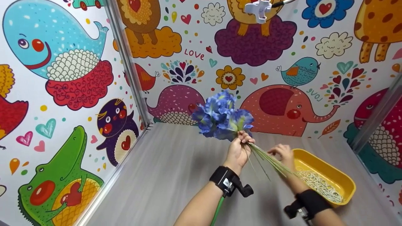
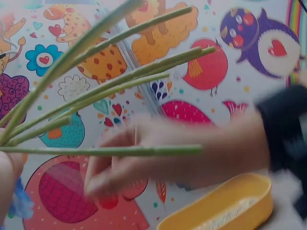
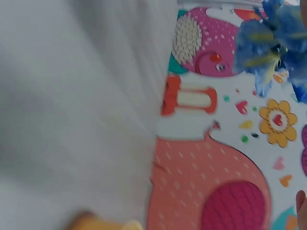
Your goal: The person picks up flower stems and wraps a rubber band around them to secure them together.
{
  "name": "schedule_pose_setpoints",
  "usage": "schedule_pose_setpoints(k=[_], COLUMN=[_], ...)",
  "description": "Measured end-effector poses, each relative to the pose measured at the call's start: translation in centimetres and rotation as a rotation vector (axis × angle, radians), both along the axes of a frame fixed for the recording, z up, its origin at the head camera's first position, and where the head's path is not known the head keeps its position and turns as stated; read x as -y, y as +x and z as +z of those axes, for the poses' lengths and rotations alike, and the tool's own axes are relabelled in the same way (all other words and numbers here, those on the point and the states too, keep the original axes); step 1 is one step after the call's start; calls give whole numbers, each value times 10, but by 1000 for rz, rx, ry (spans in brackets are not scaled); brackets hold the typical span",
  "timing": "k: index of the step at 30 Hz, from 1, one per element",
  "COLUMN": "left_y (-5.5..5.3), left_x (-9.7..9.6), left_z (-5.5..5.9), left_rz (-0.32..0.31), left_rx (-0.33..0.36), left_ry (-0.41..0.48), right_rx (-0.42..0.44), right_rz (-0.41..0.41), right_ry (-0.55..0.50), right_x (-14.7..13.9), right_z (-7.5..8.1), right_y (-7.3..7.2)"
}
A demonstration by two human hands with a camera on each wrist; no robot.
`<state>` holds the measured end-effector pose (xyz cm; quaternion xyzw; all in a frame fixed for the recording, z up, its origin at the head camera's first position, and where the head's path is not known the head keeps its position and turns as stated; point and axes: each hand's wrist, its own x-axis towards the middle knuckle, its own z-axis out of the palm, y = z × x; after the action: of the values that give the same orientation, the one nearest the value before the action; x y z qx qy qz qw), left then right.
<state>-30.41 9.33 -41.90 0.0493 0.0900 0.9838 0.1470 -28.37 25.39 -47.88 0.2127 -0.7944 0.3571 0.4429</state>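
My left hand (image 1: 239, 153) grips a bunch of blue artificial flowers (image 1: 221, 116) by the stems, just under the blooms. From the fist the green stems (image 1: 267, 158) fan out down to the right, their cut ends spread apart in the left wrist view. Beside those stems is my right hand (image 1: 282, 155), fingers bent, between the bunch and a yellow tub. In the left wrist view the right hand (image 2: 139, 155) is blurred behind the stems, thumb and fingers drawn close; I cannot tell whether it holds something. The blooms (image 3: 273, 45) show at the right wrist view's upper right.
A yellow tub (image 1: 350, 185) with many pale, thin loops like rubber bands (image 1: 320, 185) stands on the grey table (image 1: 176, 175) at the right. Walls with printed animals (image 1: 273, 110) enclose the table at the back and sides. A white clip (image 1: 260, 11) hangs at the top.
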Motion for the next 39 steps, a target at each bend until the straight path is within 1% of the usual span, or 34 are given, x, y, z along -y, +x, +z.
schedule_pose_setpoints(k=[2, 4, 6, 7, 8, 10, 11, 13, 15, 17, 20, 23, 24, 26, 27, 28, 29, 30, 31, 32, 33, 34, 36, 38, 39], left_y=[0, -1, -2, -3, -5, -8, -10, -13, -16, -17, -16, -14, -13, -13, -13, -13, -13, -13, -13, -13, -12, -11, -10, -9, -8], left_x=[-4, -9, -15, -18, -20, -23, -24, -25, -24, -25, -25, -27, -28, -30, -30, -30, -30, -30, -29, -29, -28, -27, -24, -21, -19], left_z=[1, 2, 0, -1, -2, -6, -8, -11, -14, -16, -19, -25, -27, -32, -34, -37, -39, -41, -42, -44, -45, -47, -49, -52, -53], left_rz=[49, 113, 187, 225, 262, 338, 373, 421, 441, 443, 435, 429, 430, 439, 441, 444, 445, 445, 442, 434, 419, 405, 369, 329, 304], left_rx=[10, 24, 24, 25, 32, 36, 35, 34, 20, -10, -66, -132, -148, -180, -189, -198, -204, -210, -218, -223, -233, -242, -265, -288, -296], left_ry=[24, 10, -36, -63, -93, -145, -169, -208, -239, -275, -321, -367, -381, -420, -440, -465, -488, -507, -528, -546, -567, -587, -616, -627, -626], right_rx=[74, 203, 372, 474, 568, 706, 778, 900, 968, 1014, 1051, 1070, 1083, 1089, 1079, 1065, 1039, 1005, 949, 865, 754, 619, 304, -9, -132], right_rz=[10, 23, 30, 29, 15, 23, 54, 151, 285, 392, 505, 547, 545, 507, 474, 436, 385, 326, 269, 211, 150, 91, -44, -170, -216], right_ry=[-105, -233, -391, -496, -553, -644, -716, -862, -986, -1095, -1181, -1269, -1290, -1303, -1298, -1266, -1212, -1128, -1037, -916, -765, -597, -260, 16, 123], right_x=[14, 29, 44, 52, 58, 67, 70, 74, 75, 73, 71, 70, 70, 70, 69, 68, 67, 65, 63, 61, 58, 55, 48, 41, 37], right_z=[-11, -21, -27, -28, -27, -22, -17, -9, -2, 5, 14, 21, 23, 27, 30, 33, 35, 38, 40, 41, 42, 42, 43, 43, 44], right_y=[2, 6, 13, 18, 23, 31, 36, 42, 45, 47, 50, 52, 53, 55, 56, 57, 57, 59, 59, 60, 59, 58, 54, 48, 44])
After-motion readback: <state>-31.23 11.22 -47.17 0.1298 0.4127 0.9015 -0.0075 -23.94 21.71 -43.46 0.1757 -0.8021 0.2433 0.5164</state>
